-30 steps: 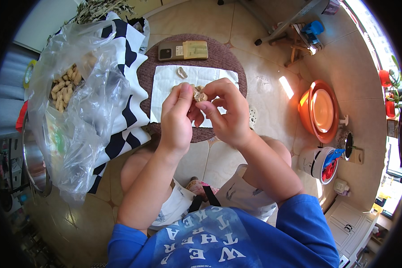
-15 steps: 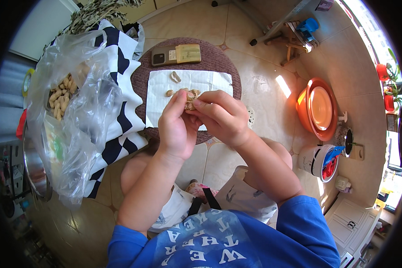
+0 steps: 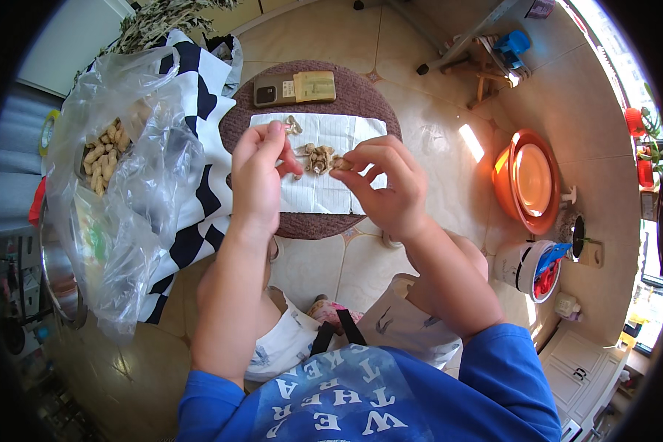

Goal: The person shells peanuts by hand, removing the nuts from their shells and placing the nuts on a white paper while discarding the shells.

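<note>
My right hand (image 3: 394, 180) pinches a piece of peanut shell (image 3: 340, 163) between thumb and fingertips, at the right side of a small heap of peanut shells (image 3: 319, 157). The heap lies on a white paper sheet (image 3: 317, 195). Left of it is my left hand (image 3: 259, 173), its fingers curled in and thumb against them; whatever may be inside is hidden. Close to its thumb tip lies a loose peanut shell (image 3: 293, 125). Whole peanuts (image 3: 104, 158) show inside a clear plastic bag (image 3: 136, 243) on my left.
The paper covers part of a round stool with a brown cloth top (image 3: 236, 121). A phone (image 3: 267, 93) and a yellowish packet (image 3: 315, 86) lie at its far edge. Orange basins (image 3: 502, 177) and a white bucket (image 3: 512, 267) stand to the right. A black-and-white cloth (image 3: 212, 132) hangs under the bag.
My hands were together over the paper, holding peanut shell. They have parted, the left hand moving left and the right hand right, and the shell heap between them shows.
</note>
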A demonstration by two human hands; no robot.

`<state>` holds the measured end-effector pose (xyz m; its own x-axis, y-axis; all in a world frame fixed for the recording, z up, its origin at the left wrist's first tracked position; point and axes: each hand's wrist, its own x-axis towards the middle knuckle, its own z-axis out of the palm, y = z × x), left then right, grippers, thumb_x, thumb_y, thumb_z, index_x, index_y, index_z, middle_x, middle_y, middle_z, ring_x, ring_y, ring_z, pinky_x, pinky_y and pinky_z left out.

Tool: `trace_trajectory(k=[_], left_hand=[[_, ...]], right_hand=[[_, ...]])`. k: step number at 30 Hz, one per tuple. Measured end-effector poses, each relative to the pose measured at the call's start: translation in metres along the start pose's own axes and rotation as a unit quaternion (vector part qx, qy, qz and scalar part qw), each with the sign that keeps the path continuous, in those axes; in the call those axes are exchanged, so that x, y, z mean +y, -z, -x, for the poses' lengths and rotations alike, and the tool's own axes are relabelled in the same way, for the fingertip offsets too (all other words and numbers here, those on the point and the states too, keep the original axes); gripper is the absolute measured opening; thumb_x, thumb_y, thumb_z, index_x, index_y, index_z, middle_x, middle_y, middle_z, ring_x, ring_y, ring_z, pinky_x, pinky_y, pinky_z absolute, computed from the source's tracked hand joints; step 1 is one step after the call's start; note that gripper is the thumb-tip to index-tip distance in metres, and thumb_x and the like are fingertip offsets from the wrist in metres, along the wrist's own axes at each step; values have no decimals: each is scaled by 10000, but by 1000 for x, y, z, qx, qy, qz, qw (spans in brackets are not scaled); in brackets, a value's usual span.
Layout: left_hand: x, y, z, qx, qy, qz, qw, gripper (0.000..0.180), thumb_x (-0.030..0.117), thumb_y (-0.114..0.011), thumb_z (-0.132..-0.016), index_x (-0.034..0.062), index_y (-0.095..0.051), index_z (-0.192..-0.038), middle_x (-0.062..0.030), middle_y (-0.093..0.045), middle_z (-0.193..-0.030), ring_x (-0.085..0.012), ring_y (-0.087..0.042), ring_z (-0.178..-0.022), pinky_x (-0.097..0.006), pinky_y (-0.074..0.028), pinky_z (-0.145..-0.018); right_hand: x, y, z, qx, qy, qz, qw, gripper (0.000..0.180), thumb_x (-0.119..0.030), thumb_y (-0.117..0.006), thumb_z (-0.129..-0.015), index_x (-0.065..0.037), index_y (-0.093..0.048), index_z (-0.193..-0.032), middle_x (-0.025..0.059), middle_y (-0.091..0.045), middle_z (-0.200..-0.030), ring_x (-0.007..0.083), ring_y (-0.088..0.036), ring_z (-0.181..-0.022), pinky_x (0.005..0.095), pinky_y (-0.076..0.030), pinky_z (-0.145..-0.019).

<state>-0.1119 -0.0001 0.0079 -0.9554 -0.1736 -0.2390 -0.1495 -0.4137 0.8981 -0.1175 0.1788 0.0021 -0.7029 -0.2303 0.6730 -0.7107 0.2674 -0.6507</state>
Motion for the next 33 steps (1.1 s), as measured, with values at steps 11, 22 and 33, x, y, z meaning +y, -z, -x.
trace_trajectory(k=[11,22,33], left_hand=[[-60,54,-41,1,-33,-421,906,155,143,-658,-856,10,-601,-912,-80,-640,-768,-184,-611,-677,-320,-512,-660],[-47,50,-20,18,-183,-391,902,134,29,-502,-805,-9,-616,-864,-73,-632,-738,-165,-575,-632,-288,-485,-607],[-7,7,26,-134,5,-125,983,129,26,-446,-792,18,-575,-784,-8,-555,-724,-67,-470,-654,-210,-356,-578]], right_hand=[[5,10,5,-48,-144,44,987,212,-33,-791,-743,-24,-640,-892,50,-642,-818,102,-614,-663,222,-496,-531],[3,14,8,-52,-153,18,987,242,-81,-826,-712,-57,-623,-841,42,-650,-805,126,-602,-602,257,-480,-502],[-6,0,4,-25,-66,34,997,260,-104,-844,-669,-82,-623,-805,21,-646,-760,143,-610,-603,259,-482,-499]])
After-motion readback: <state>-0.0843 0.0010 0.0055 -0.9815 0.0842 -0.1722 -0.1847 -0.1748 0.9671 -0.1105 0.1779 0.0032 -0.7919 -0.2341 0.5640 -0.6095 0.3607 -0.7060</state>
